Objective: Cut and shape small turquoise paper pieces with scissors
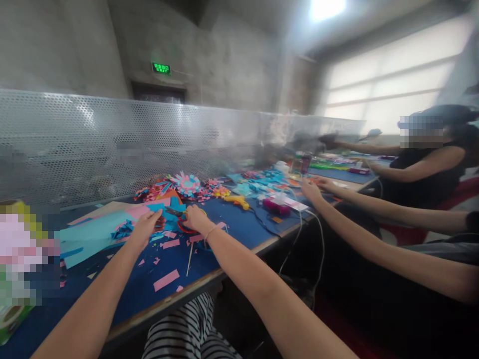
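Note:
My left hand (150,225) pinches a small piece of blue paper (156,207) above the table. Just to its right, my right hand (195,218) is closed round a pair of scissors with red handles (184,228), whose dark blades (172,212) point left at the paper. Around both hands lie cut scraps, among them a pink strip (166,280) near the table's front. A large light blue sheet (92,237) lies to the left, with a small heap of dark blue cuttings (123,230) on it.
Paper rosettes (187,183) are piled along a perforated metal screen (112,149). A yellow glue gun (236,201) with a dark cable lies right of my hands. A thin stick (189,259) lies near the front edge. Another person's hands (312,189) work farther right; tape rolls (13,316) are lower left.

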Demonstrator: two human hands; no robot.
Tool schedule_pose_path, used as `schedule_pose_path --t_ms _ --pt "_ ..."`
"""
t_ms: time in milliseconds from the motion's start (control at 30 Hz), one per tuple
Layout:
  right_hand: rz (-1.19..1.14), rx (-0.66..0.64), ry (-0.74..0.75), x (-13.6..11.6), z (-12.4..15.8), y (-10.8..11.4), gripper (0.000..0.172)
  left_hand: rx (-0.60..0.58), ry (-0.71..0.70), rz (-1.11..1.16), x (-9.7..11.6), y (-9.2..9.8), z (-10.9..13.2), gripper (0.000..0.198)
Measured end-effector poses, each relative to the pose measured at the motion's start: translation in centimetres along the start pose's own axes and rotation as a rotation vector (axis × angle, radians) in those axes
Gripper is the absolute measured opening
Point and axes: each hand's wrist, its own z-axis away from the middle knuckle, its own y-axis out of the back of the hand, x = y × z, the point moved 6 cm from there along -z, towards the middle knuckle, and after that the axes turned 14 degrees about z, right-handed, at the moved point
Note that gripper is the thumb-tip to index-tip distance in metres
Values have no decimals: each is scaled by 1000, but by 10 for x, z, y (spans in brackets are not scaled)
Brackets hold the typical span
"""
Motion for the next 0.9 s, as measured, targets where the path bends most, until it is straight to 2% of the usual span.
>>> schedule_pose_path --t_ms 200,267,333,433,533,600,767,900 --pt "48 9 -27 5 3 1 40 -109 -20 -228 -9 -2 -6 45" --pt "6 1 -58 6 3 2 42 -154 -27 -308 -10 -4 -7 46" --pt "-92 54 -72 5 2 7 39 -187 -20 -372 -12 -6 -6 44" --pt "-349 155 26 -6 -2 17 19 -183 9 -370 -15 -6 -6 40" --pt "-653 133 228 -22 -3 22 21 -173 17 -329 -17 -4 -8 36" --pt "-771 92 298 -29 -1 23 16 -204 3 -333 -19 -5 -8 34" --pt "-830 36 301 -33 3 21 12 -276 -52 -400 -21 -7 -9 30" --pt "-832 66 276 -29 0 22 11 -283 -77 -431 -21 -5 -12 28"
